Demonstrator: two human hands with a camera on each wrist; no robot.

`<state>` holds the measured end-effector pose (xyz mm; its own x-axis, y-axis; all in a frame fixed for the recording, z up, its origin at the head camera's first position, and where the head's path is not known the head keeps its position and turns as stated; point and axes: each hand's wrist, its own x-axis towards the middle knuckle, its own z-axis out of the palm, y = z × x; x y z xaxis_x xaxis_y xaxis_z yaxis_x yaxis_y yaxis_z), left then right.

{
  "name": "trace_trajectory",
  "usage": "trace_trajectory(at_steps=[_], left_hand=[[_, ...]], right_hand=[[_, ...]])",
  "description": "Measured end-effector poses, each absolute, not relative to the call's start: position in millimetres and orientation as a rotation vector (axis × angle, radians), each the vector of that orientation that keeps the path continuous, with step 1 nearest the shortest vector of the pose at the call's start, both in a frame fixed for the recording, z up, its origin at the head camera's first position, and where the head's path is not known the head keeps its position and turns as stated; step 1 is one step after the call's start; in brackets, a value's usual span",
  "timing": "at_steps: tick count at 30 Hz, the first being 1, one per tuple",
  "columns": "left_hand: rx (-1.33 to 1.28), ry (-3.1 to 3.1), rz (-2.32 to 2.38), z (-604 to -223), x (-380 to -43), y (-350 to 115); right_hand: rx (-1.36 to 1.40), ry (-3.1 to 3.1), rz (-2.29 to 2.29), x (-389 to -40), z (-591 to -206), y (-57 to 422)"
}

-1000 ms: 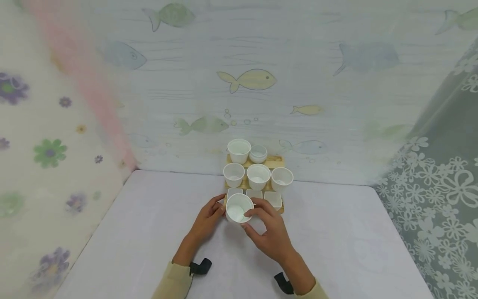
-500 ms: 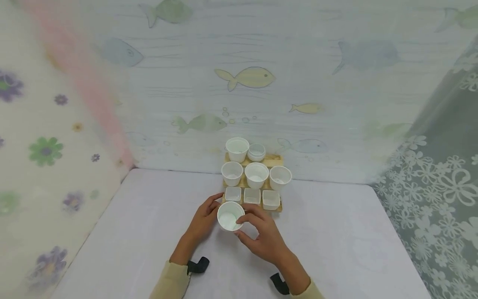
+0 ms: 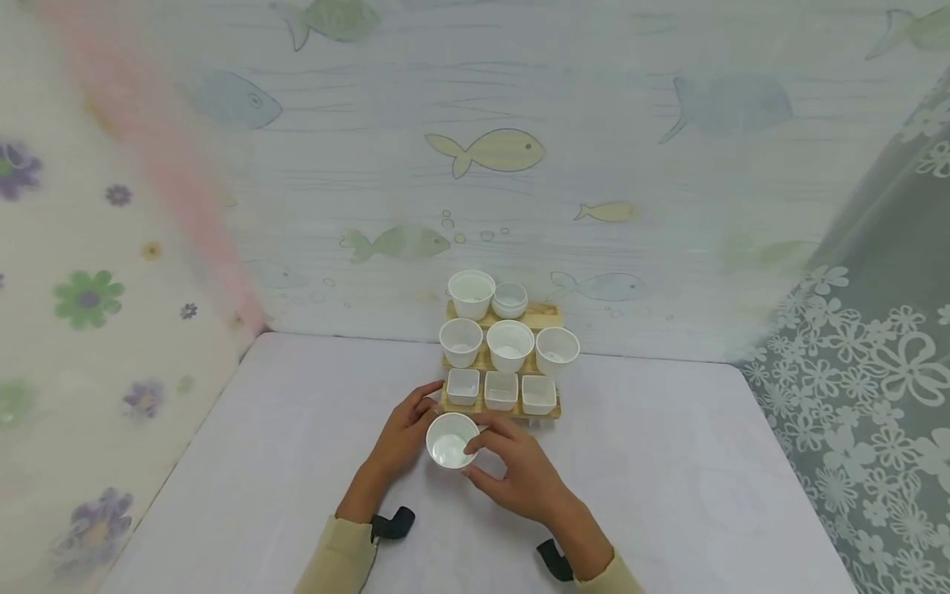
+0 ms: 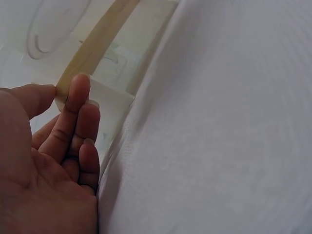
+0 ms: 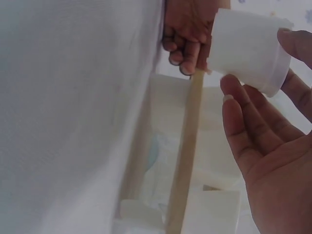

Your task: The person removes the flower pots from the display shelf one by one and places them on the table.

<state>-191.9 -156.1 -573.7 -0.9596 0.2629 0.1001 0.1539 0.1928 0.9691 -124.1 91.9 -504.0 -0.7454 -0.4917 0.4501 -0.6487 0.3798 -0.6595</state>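
Observation:
My right hand (image 3: 515, 470) pinches a round white plastic cup (image 3: 445, 441) by its rim, with a finger inside and the thumb outside. In the right wrist view the cup (image 5: 248, 48) is tilted, its wall facing the camera. My left hand (image 3: 404, 433) pinches the left end of the front shelf of a tiered wooden rack (image 3: 545, 412); the left wrist view shows thumb and fingertips on the wooden strip (image 4: 92, 48). Three small square white tubs (image 3: 501, 391) stand along that front shelf, just beyond the held cup.
Three round white cups (image 3: 510, 345) stand on the rack's middle shelf. On the top shelf are a tall white cup (image 3: 471, 297) and a shorter round tub (image 3: 510, 301) to its right. A white-covered table (image 3: 668, 478) reaches back to a wall with painted fish.
My right hand has brought the white cup left and nearer to me, off the front of the square tubs. My left hand stays at the rack's left end.

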Motion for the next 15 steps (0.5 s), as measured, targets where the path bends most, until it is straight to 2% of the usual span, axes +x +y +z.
trace_trajectory(at_steps=[15], left_hand=[[0.424, 2.297, 1.939, -571, -189, -155]], right_hand=[[1.038, -2.539, 1.245, -129, -524, 92]])
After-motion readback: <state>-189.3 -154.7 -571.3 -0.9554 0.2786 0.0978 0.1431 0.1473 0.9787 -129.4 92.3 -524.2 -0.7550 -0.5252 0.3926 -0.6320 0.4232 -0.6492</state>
